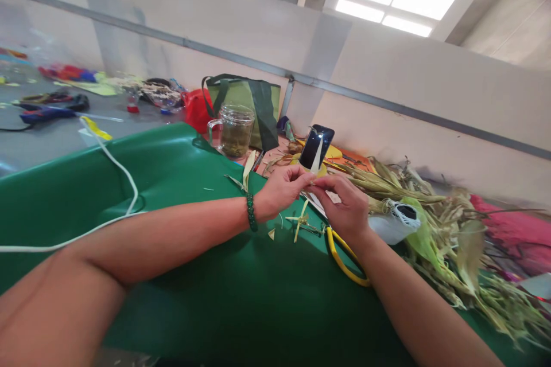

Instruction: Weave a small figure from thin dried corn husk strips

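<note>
Both hands meet above the green mat [241, 298], fingertips pinched together. Between them a pale, pointed piece of corn husk [317, 157] sticks up. My left hand [282, 190], with a green bead bracelet [251, 212] at its wrist, grips the husk's lower end from the left. My right hand [346, 206] pinches it from the right; the fingers partly hide the exact grip. Below lie a small cross of husk strips [302, 221] and a triangular scrap [271, 234]. Yellow-handled scissors [344, 264] lie beside my right wrist, partly covered.
A phone [316, 148] leans upright behind my hands. A glass mug [236, 132] stands before a green bag [264, 109]. Dried corn husks [456, 241] and a white roll [394, 222] lie right. A white cord [124, 175] crosses the mat; a glue gun [47, 114] lies left.
</note>
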Motion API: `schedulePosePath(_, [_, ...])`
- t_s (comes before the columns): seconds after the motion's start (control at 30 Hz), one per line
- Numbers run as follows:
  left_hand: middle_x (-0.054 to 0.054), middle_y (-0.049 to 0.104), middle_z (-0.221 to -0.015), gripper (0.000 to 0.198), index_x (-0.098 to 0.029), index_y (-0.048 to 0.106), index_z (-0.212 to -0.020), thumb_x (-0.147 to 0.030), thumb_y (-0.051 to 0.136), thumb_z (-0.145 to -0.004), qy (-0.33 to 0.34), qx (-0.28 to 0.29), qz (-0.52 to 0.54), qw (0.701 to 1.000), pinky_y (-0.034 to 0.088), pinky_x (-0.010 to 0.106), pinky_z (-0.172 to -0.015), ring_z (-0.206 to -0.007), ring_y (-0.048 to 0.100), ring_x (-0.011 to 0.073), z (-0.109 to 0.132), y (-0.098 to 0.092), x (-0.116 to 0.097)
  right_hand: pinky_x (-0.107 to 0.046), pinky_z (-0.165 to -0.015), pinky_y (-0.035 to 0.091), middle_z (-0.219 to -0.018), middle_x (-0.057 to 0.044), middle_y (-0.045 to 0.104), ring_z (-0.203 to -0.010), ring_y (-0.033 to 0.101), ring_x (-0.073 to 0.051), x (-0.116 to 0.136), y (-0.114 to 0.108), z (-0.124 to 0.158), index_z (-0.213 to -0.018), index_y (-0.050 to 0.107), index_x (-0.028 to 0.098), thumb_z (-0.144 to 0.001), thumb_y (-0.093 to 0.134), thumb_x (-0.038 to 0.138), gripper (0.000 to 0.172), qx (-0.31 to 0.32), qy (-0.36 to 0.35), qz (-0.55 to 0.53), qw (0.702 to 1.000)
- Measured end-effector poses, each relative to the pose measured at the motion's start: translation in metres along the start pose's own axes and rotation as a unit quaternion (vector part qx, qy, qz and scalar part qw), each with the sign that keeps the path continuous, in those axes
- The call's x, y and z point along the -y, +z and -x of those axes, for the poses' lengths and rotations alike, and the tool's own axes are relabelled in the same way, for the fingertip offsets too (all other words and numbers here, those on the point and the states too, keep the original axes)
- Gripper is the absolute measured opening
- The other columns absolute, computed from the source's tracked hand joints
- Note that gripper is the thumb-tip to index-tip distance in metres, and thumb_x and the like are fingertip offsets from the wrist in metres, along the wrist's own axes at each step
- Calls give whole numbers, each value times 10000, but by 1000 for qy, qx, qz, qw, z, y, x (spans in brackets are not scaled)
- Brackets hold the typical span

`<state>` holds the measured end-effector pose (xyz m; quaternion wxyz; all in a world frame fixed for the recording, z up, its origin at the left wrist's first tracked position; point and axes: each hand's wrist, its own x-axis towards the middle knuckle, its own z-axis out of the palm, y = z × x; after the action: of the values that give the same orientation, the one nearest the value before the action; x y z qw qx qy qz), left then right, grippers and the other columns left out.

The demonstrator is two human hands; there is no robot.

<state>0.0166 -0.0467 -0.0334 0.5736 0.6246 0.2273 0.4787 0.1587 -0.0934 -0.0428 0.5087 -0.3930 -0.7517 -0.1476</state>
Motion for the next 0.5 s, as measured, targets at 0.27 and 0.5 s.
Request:
schedulePosePath(0.27, [-77, 412, -498, 267, -152, 483, -622, -315, 609, -793, -28, 12, 32, 999, 278, 191, -439, -429, 345, 38, 4, 4, 3, -273, -653, 507, -777, -26, 668, -707, 625, -155, -5, -1, -2, -838, 633, 215, -893, 568, 207, 86, 19, -59, 69, 996])
schedulePosePath(0.5, [-58, 467, -537, 268, -143, 497, -625, -304, 626, -796, 5, 11, 8, 1000, 304, 179, -429, -428, 391, 36, 6, 3, 4, -291, -612, 467, -701, -17, 637, -642, 582, -159, 1, -4, -5, -720, 605, 225, -866, 570, 304, 170, 74, 131, -14, 989])
